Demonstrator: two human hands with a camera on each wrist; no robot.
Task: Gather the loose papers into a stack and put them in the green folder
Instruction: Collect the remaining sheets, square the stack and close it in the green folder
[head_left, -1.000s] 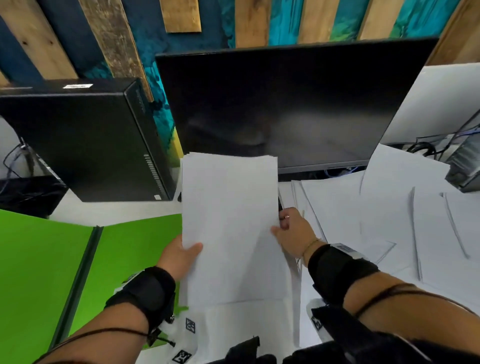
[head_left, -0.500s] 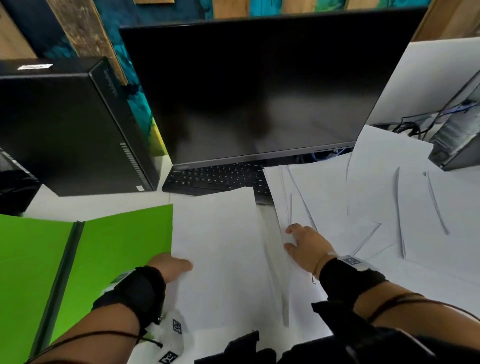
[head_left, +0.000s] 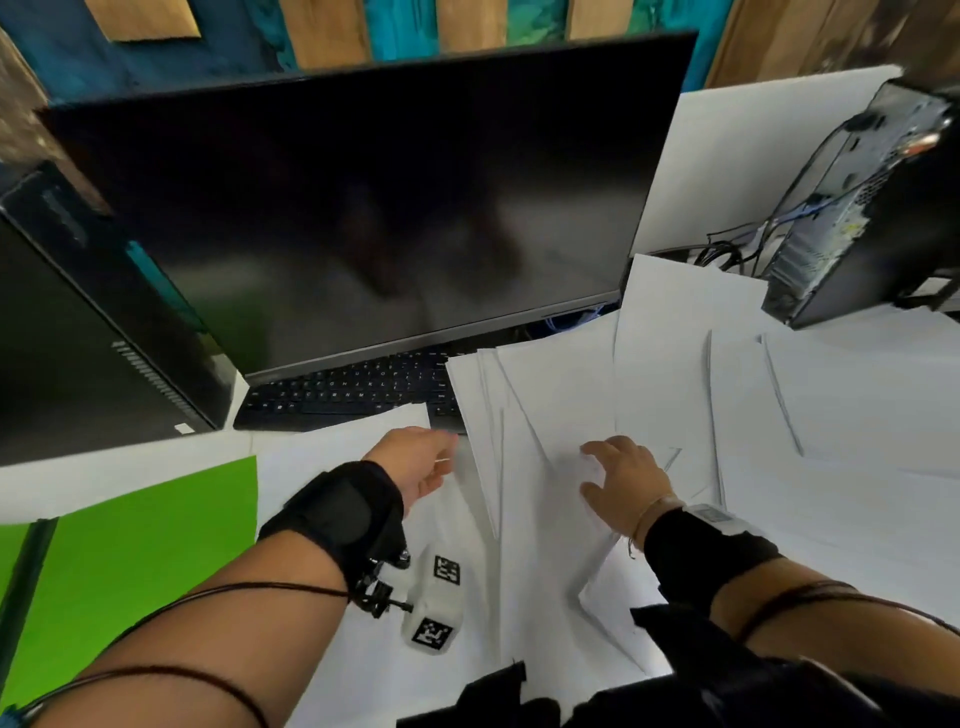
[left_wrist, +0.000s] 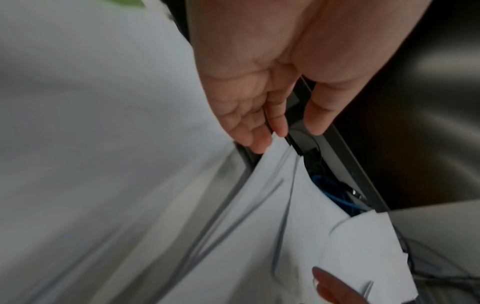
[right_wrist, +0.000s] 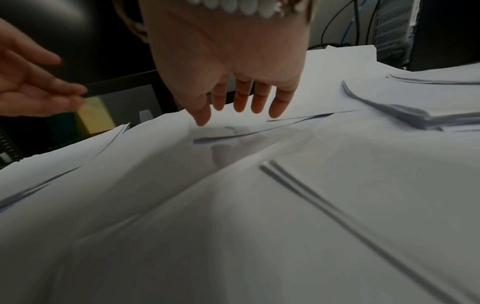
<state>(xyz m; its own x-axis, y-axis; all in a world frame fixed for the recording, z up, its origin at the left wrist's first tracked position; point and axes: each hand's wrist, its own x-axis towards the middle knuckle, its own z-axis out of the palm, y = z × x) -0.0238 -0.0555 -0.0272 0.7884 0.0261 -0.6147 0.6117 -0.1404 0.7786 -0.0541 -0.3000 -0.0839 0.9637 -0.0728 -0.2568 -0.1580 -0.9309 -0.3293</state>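
Loose white papers lie spread over the desk at centre and right. A gathered stack lies flat beside the open green folder at lower left. My left hand hovers open over the stack's far right corner, its fingers straight and close to a sheet edge. My right hand hangs open just above the overlapping papers, its fingers spread and holding nothing.
A large dark monitor stands behind, with a black keyboard under it, partly covered by paper. A black computer case is at left, another with cables at right. A white tagged device lies near my left wrist.
The stack both hands held upright has been laid flat beside the folder. My left hand let go and moved right; my right hand shifted onto the loose papers at centre.
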